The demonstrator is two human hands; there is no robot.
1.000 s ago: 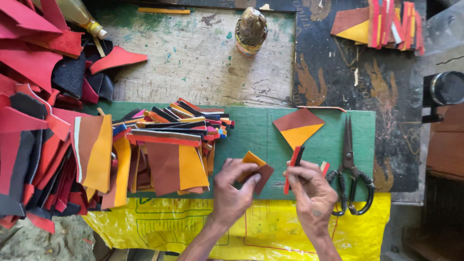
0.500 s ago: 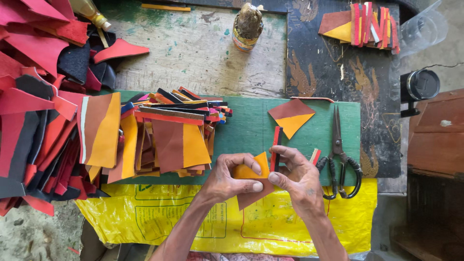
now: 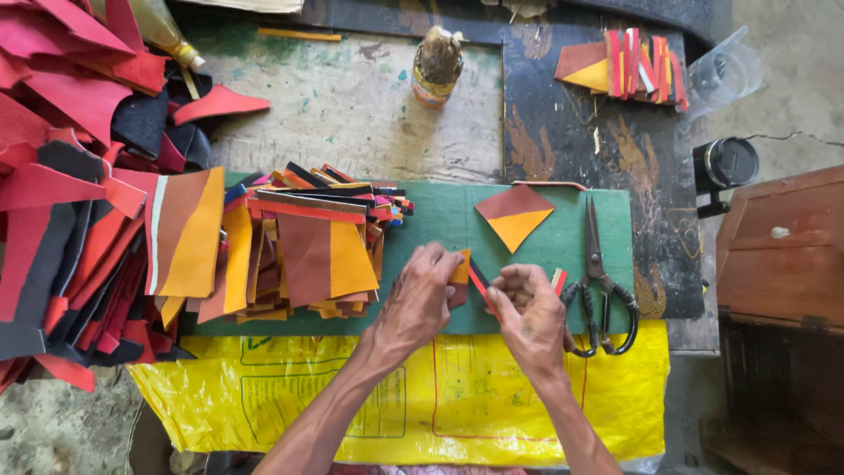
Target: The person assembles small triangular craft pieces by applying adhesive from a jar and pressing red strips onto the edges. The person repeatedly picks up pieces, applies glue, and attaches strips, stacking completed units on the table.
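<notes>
Even, soft daylight; bright and saturated colours; short, faint shadows under the stacked pieces; no glare; sharp at centre; mild wide-angle stretch toward 3 and 9 o'clock edges.

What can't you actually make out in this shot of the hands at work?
- Head view: the orange-and-brown patch is mostly covered by the left hand.
- The thin red-and-black strip disappears under the right hand.
- The heap of red cut pieces runs off the left edge.

Matt leather-like pieces (image 3: 308,255), brown and orange; smooth matt green cutting mat (image 3: 440,220); dull metal scissors (image 3: 602,281) at three o'clock; glossy crinkled yellow plastic sheet (image 3: 457,396); rough stained worktop (image 3: 352,105).
</notes>
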